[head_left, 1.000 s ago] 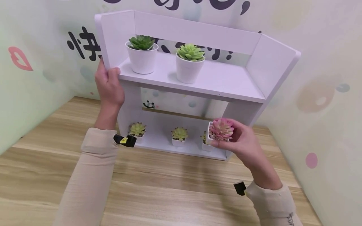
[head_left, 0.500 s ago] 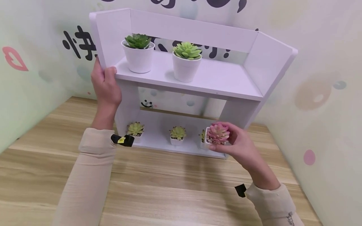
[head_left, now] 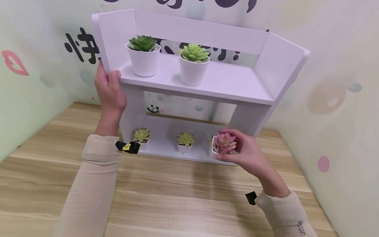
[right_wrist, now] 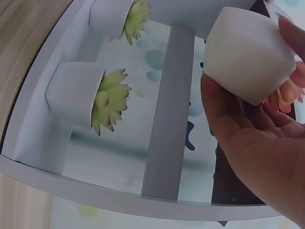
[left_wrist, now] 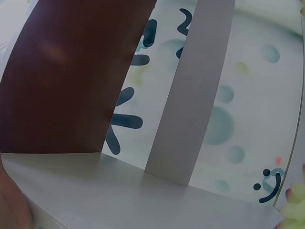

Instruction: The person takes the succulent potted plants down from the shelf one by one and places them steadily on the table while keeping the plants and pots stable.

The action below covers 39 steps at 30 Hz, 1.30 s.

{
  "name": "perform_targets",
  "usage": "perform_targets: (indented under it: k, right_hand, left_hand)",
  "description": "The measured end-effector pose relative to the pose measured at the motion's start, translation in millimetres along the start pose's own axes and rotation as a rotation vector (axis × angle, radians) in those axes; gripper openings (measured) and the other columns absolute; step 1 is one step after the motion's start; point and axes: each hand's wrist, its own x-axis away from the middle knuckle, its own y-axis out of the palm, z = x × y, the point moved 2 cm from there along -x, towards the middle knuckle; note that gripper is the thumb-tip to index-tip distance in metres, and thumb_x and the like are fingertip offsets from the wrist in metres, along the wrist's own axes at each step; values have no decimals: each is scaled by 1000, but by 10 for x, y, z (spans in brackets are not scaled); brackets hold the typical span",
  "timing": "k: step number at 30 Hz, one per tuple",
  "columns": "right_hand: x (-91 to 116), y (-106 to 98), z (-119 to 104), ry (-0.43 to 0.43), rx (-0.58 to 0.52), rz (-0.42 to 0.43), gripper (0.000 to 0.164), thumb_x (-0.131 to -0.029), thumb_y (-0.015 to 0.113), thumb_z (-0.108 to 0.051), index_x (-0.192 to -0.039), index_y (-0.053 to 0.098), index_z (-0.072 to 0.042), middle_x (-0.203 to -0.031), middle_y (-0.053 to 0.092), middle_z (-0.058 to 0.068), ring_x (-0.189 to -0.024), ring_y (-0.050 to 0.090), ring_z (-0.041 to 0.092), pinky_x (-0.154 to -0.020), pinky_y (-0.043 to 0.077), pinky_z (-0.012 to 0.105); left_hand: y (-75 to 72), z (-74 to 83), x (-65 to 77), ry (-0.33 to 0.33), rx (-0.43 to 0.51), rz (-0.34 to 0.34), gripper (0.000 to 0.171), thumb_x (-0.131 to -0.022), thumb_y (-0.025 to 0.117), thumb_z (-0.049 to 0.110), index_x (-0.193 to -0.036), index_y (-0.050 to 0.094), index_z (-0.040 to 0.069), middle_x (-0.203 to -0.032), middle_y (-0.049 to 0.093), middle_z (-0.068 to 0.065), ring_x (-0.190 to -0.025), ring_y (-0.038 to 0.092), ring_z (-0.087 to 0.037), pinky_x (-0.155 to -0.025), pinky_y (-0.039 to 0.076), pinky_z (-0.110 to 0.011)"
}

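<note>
My right hand [head_left: 247, 153] grips a pink potted succulent [head_left: 226, 143] by its small white square pot, in front of the lower shelf's right end. In the right wrist view, thumb and fingers close round that white pot [right_wrist: 250, 55], apart from the shelf board. My left hand [head_left: 110, 89] holds the left side panel of the white two-tier shelf [head_left: 237, 80], thumb over the upper board's front edge. Yellow-green succulents stand on the lower board at the left [head_left: 141, 135] and middle [head_left: 185, 141]. Another, at the right, is mostly hidden behind the pink one.
On the upper board stand a dark green succulent [head_left: 145, 59] and a light green succulent [head_left: 193, 64] in round white pots. The shelf stands on a wood-grain table [head_left: 177, 191], close to a patterned wall [head_left: 334, 79] with dark lettering.
My right hand has lowered the pink succulent and brought it slightly left, covering more of the plant behind it. The left hand keeps its hold on the shelf. The head view has shifted a little.
</note>
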Motion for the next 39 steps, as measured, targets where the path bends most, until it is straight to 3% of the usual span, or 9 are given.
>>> perform_targets:
  k: [13, 19, 24, 34, 39]
  right_hand:
    - [-57, 82, 78, 61, 80, -45, 71, -70, 91, -18, -133, 59, -7, -115, 71, 12, -97, 69, 19, -80, 57, 26]
    - [-68, 124, 121, 73, 131, -67, 66, -70, 92, -22, -126, 61, -5, -108, 71, 12, -92, 68, 16, -78, 57, 27]
    - [-78, 172, 156, 95, 161, -75, 60, -67, 93, -26, -117, 65, -9, -102, 72, 8, -87, 67, 16, -75, 56, 29]
    - [-84, 272, 204, 77, 210, -101, 58, -68, 92, -29, -116, 65, -9, -101, 72, 5, -87, 66, 14, -78, 55, 28]
    - [-89, 323, 237, 70, 223, -122, 59, -67, 93, -29, -114, 64, -8, -100, 71, 6, -87, 65, 15, -78, 55, 29]
  left_hand:
    - [-15, -2, -12, -9, -7, -11, 44, -89, 35, 12, -124, 59, 2, -124, 66, -7, -106, 54, -5, -94, 39, -20]
    - [-12, -2, -10, -16, -9, -16, 45, -89, 34, 12, -126, 59, 3, -125, 66, -8, -107, 55, -5, -94, 39, -20]
    - [-5, -2, -7, -5, -5, -2, 46, -88, 35, 11, -126, 58, -1, -123, 67, -9, -105, 55, -5, -92, 39, -20]
    - [4, 2, -2, -10, -12, -9, 48, -89, 34, 11, -130, 57, -2, -128, 66, -10, -109, 54, -5, -96, 39, -19]
    - [7, -6, -2, 3, 13, 1, 44, -87, 36, 9, -123, 59, 0, -120, 66, -8, -105, 54, -4, -94, 39, -19]
